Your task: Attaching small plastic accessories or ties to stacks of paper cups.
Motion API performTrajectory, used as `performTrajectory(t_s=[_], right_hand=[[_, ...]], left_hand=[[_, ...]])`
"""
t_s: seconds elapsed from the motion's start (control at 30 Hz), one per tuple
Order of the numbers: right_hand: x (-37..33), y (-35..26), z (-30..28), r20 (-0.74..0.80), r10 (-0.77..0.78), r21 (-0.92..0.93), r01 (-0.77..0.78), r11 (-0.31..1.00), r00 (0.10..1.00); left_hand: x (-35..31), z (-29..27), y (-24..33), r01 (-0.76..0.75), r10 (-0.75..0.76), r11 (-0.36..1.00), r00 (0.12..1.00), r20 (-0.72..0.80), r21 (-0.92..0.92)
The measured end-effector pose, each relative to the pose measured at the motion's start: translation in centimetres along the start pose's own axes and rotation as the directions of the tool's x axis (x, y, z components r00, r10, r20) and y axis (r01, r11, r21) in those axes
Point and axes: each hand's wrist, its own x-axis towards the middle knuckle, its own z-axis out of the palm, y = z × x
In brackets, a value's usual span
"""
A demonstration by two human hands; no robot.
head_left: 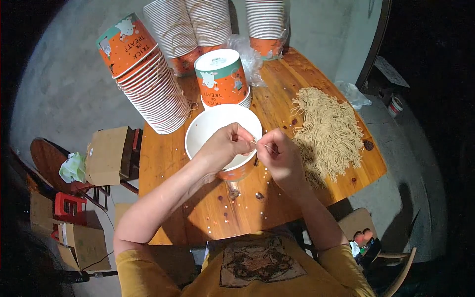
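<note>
An orange paper bucket with a white inside stands open end up on the wooden table before me. Over its right rim my left hand and my right hand meet, fingertips pinched. Between them runs a short piece of thin beige cord, held from both sides. Whether the cord passes through the bucket's wall is hidden by my fingers. A large heap of the same kind of beige cords lies just right of my right hand.
Behind the bucket sits a short upside-down bucket stack. A tall leaning stack with cords hanging on it is at left. More stacks and clear plastic wrap stand at the back. Small white dots are scattered over the table.
</note>
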Motion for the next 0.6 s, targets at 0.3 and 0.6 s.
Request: performTrajectory(t_s=[0.3,0.6], right_hand=[[-0.1,0.04,0.32,-0.033,-0.014,-0.022,0.014,1.0,0.999],[-0.11,0.42,0.73,-0.068,0.003,0.072,0.002,0.997,0.998]], left_hand=[[0.28,0.05,-0.41,-0.048,0.046,0.991,0.999,-0.02,-0.122],[0.07,0.2,-0.1,-0.047,0.047,0.999,0.999,-0.018,-0.017]])
